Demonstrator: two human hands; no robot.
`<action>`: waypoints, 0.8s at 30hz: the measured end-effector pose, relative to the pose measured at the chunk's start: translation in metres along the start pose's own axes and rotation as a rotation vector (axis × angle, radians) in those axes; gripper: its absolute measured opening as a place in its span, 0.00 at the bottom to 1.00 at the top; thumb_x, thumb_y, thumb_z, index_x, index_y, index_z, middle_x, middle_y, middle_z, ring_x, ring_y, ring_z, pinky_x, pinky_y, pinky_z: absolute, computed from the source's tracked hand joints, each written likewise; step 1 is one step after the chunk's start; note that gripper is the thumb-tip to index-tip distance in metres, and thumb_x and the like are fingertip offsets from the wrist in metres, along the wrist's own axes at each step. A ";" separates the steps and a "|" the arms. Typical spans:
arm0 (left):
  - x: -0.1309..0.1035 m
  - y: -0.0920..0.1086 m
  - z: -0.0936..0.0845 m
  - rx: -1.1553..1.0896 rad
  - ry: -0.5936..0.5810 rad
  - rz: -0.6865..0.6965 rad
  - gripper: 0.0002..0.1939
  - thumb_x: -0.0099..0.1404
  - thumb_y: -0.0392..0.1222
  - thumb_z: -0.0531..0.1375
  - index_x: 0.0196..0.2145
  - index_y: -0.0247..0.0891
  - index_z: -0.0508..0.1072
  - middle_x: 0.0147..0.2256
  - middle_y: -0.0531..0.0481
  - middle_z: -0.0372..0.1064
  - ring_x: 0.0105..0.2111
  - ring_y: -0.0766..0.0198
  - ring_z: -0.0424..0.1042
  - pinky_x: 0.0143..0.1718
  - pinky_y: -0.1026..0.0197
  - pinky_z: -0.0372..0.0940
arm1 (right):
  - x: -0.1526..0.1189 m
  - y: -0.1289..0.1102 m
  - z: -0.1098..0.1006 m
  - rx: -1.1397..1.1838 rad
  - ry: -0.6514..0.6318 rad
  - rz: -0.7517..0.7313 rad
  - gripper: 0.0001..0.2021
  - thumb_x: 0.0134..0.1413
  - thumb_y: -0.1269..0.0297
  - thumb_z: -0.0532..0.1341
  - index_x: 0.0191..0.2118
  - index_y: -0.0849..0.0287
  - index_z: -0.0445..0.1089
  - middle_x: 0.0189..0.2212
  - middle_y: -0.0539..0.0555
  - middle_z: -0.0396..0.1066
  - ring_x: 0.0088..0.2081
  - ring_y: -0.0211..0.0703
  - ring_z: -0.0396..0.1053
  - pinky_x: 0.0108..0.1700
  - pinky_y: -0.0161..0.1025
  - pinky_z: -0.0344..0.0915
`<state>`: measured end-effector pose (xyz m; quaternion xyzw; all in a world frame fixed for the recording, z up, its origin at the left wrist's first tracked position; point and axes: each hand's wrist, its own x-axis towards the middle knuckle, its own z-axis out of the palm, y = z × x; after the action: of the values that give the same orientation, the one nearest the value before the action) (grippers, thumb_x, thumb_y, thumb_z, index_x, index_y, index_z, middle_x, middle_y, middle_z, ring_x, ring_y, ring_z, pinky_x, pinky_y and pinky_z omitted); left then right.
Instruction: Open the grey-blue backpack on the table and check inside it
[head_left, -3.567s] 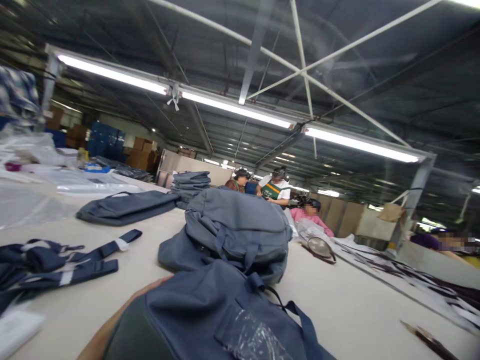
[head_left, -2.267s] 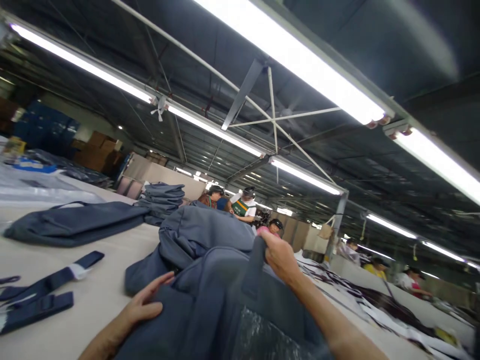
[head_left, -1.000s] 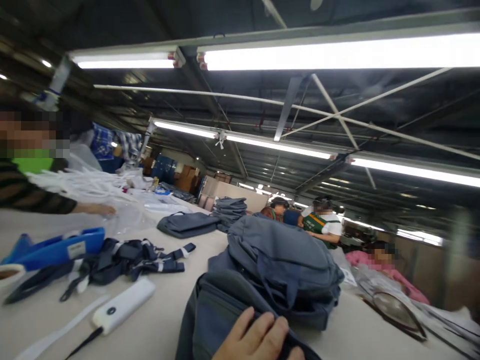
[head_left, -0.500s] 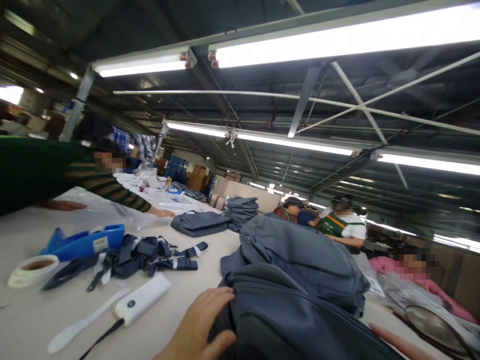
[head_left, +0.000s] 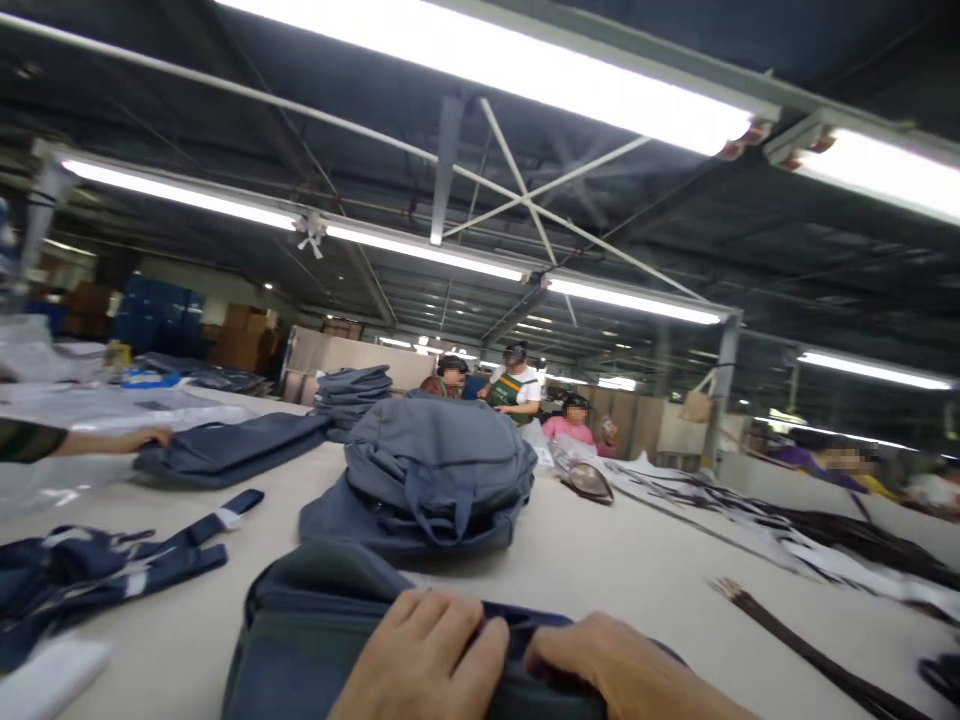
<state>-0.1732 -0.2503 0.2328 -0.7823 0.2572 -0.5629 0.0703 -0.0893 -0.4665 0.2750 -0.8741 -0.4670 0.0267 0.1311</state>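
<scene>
At bottom centre: left hand and right hand, fingers curled, pinching top seam of soft grey-blue fabric bag lying on smooth beige table. Beyond: rounded grey backpack; flat navy webbing straps leftward.

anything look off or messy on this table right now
Nothing looks damaged or spilled. Both hands, left hand and right hand, press on a grey bag. Loose navy straps lie tangled at the left of the table.

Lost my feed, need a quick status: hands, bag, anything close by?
Left hand and right hand both pressed on grey bag. Second backpack just beyond, apart. Loose straps left.
</scene>
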 end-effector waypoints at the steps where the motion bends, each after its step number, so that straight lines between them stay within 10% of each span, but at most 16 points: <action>1: -0.001 0.004 0.005 0.003 -0.006 0.003 0.11 0.71 0.43 0.50 0.41 0.40 0.71 0.34 0.51 0.75 0.31 0.61 0.71 0.32 0.60 0.66 | -0.008 0.007 -0.004 0.061 -0.033 0.006 0.06 0.48 0.61 0.63 0.34 0.51 0.75 0.32 0.49 0.74 0.35 0.50 0.71 0.36 0.38 0.62; 8: -0.001 0.012 -0.004 0.018 0.044 0.084 0.11 0.67 0.34 0.51 0.37 0.42 0.73 0.36 0.53 0.74 0.39 0.61 0.66 0.43 0.61 0.59 | -0.032 0.058 -0.019 0.702 -0.304 -0.108 0.26 0.47 0.44 0.70 0.47 0.59 0.78 0.31 0.50 0.69 0.31 0.41 0.63 0.32 0.33 0.59; 12: 0.000 0.014 0.007 -0.027 0.034 0.070 0.15 0.73 0.41 0.47 0.37 0.43 0.74 0.36 0.55 0.75 0.39 0.63 0.66 0.43 0.61 0.57 | -0.029 0.058 -0.022 0.825 -0.257 -0.097 0.22 0.52 0.46 0.70 0.43 0.60 0.79 0.31 0.51 0.68 0.27 0.35 0.60 0.28 0.31 0.53; 16: 0.000 0.017 0.009 -0.144 0.011 -0.064 0.20 0.75 0.41 0.42 0.38 0.44 0.73 0.37 0.57 0.75 0.40 0.65 0.67 0.45 0.62 0.57 | -0.029 0.043 -0.025 0.632 -0.001 -0.273 0.15 0.59 0.52 0.67 0.34 0.61 0.78 0.29 0.52 0.71 0.30 0.40 0.67 0.33 0.34 0.61; 20: 0.014 0.020 0.001 -0.223 -0.210 -0.014 0.16 0.65 0.55 0.61 0.44 0.43 0.70 0.43 0.59 0.74 0.46 0.63 0.69 0.50 0.62 0.58 | -0.031 0.022 -0.027 0.194 0.297 -0.490 0.22 0.75 0.54 0.49 0.32 0.59 0.69 0.29 0.52 0.69 0.31 0.40 0.67 0.34 0.35 0.61; 24: 0.035 0.033 0.023 -0.314 -0.120 -0.234 0.10 0.60 0.49 0.65 0.35 0.44 0.71 0.32 0.56 0.72 0.36 0.59 0.69 0.40 0.55 0.60 | -0.033 0.012 -0.025 -0.273 0.539 -0.713 0.23 0.77 0.64 0.36 0.32 0.58 0.62 0.29 0.52 0.68 0.28 0.41 0.61 0.31 0.38 0.58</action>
<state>-0.1548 -0.2993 0.2413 -0.8404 0.2446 -0.4726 -0.1031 -0.0943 -0.5048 0.2933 -0.6442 -0.6866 -0.3098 0.1325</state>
